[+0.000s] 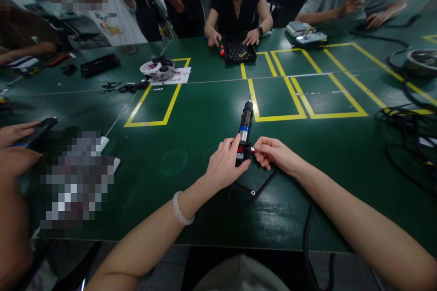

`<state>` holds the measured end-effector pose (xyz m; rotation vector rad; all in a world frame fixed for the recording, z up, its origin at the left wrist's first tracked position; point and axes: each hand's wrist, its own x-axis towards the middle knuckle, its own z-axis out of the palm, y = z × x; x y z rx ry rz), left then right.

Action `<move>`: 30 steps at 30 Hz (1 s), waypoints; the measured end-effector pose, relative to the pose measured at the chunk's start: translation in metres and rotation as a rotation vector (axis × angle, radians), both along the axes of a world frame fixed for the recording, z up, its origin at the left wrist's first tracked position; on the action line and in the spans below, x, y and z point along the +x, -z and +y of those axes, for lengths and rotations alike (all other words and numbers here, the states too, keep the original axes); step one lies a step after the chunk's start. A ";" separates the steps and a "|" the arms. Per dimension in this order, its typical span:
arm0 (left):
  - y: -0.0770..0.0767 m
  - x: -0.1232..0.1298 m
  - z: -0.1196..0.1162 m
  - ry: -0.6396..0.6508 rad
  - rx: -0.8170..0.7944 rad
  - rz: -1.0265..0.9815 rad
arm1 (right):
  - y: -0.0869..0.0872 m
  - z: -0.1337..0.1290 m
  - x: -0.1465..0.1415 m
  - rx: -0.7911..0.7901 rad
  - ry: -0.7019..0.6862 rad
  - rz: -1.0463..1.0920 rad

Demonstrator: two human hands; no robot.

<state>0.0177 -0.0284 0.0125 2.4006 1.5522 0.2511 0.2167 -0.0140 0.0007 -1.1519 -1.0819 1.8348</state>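
A cylindrical tool [245, 122] with black, blue and silver bands and a thin pointed tip lies over the green table, tip facing away from me; it resembles an electric screwdriver. Around its rear part is my left hand [223, 162], thumb on the near side and fingers across the top. My right hand [275, 153] pinches a small red-and-silver piece [252, 149] at the tool's right side; whether that piece is joined to the tool I cannot tell. Just below both hands runs a black cable [264, 184] with a small metal ring on it.
Yellow tape [280, 118] marks boxes on the green table [201, 218]. Across from me a person handles a black tray [241, 57] of small parts. Tape rolls [150, 68] stand at back left. Tangled cables [403, 132] lie right; a co-worker's hands [18, 145] are at left.
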 end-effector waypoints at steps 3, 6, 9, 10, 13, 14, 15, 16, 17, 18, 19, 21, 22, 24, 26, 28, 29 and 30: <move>0.000 0.000 0.000 -0.004 -0.003 -0.002 | 0.000 0.000 0.000 -0.006 -0.007 0.013; 0.000 -0.001 0.000 0.000 -0.009 -0.007 | 0.001 0.000 0.003 0.020 -0.042 0.028; -0.001 -0.001 0.000 0.003 -0.016 -0.010 | 0.001 0.001 0.006 0.071 -0.117 0.048; -0.001 -0.001 0.000 0.004 -0.016 -0.013 | 0.001 0.001 0.008 0.086 -0.141 0.054; 0.000 -0.002 0.000 0.008 -0.012 -0.023 | 0.000 0.001 0.010 0.120 -0.185 0.057; 0.000 -0.002 0.000 0.009 -0.010 -0.025 | -0.001 0.001 0.009 0.135 -0.189 0.047; 0.000 -0.002 0.000 0.009 -0.007 -0.026 | -0.001 0.001 0.009 0.157 -0.191 0.029; 0.000 -0.002 0.000 0.008 -0.005 -0.027 | -0.001 0.001 0.008 0.187 -0.193 0.006; 0.000 -0.002 0.000 0.007 -0.003 -0.027 | -0.001 0.001 0.007 0.223 -0.199 -0.024; 0.000 -0.002 0.000 0.006 -0.003 -0.027 | -0.001 0.001 0.006 0.260 -0.207 -0.057; 0.000 -0.002 0.000 0.005 -0.003 -0.027 | 0.000 0.001 0.006 0.295 -0.213 -0.089; 0.000 -0.002 0.000 0.005 -0.005 -0.026 | 0.001 0.001 0.004 0.343 -0.207 -0.136; 0.000 -0.001 0.000 0.006 -0.006 -0.024 | 0.002 0.001 0.004 0.356 -0.193 -0.151; -0.001 -0.001 0.000 0.008 -0.005 -0.019 | 0.003 0.001 0.004 0.375 -0.167 -0.188; -0.001 0.000 0.000 0.005 -0.002 -0.015 | 0.004 0.001 0.005 0.404 -0.159 -0.256; -0.001 0.000 0.000 0.005 0.002 -0.011 | 0.004 0.002 0.005 0.447 -0.149 -0.329; -0.001 0.000 0.000 0.005 0.005 -0.009 | 0.005 0.002 0.005 0.462 -0.142 -0.350; -0.001 0.001 0.000 0.005 0.008 -0.004 | 0.005 0.002 0.004 0.467 -0.133 -0.356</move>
